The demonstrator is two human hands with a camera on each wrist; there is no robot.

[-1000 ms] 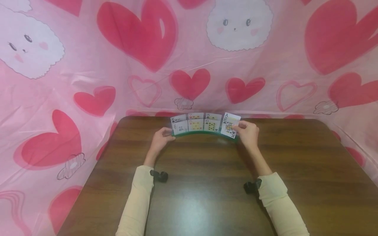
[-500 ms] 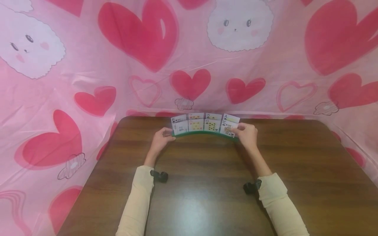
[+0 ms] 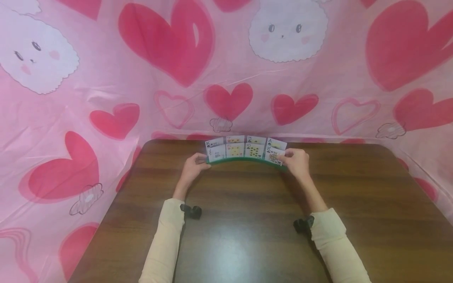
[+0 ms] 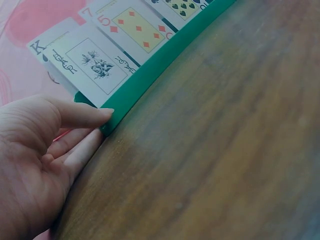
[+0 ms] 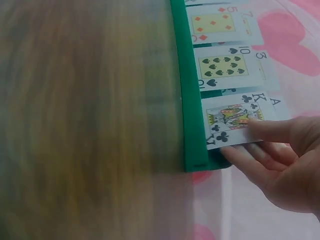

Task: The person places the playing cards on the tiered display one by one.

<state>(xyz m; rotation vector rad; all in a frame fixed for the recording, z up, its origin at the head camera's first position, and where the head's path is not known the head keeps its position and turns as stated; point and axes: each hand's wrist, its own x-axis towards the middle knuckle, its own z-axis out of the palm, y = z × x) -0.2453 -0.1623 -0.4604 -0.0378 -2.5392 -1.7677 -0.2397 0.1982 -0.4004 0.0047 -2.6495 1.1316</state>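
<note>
A curved green card holder (image 3: 240, 159) stands near the table's far edge with two rows of playing cards upright in it. My left hand (image 3: 194, 165) grips the holder's left end, thumb (image 4: 90, 114) on its front face beside the joker (image 4: 97, 70). At the right end my right hand (image 3: 298, 161) pinches the king of clubs (image 5: 220, 117), thumb on its face and fingers behind. Its lower edge is at the holder's front strip, and an ace (image 5: 281, 107) shows behind it. Between lie the five of diamonds (image 5: 212, 25) and ten of spades (image 5: 222, 67), with a seven and a three behind.
The brown wooden table (image 3: 233, 216) spreads out in front of the holder. A pink cloth with hearts (image 3: 226, 70) hangs right behind the table's far edge and along the sides. Each wrist carries a small black camera, such as the right one (image 3: 302, 225).
The king of clubs has moved down into the holder in my right hand, and the ace behind it sits lower too. My left hand has stayed on the holder's left end.
</note>
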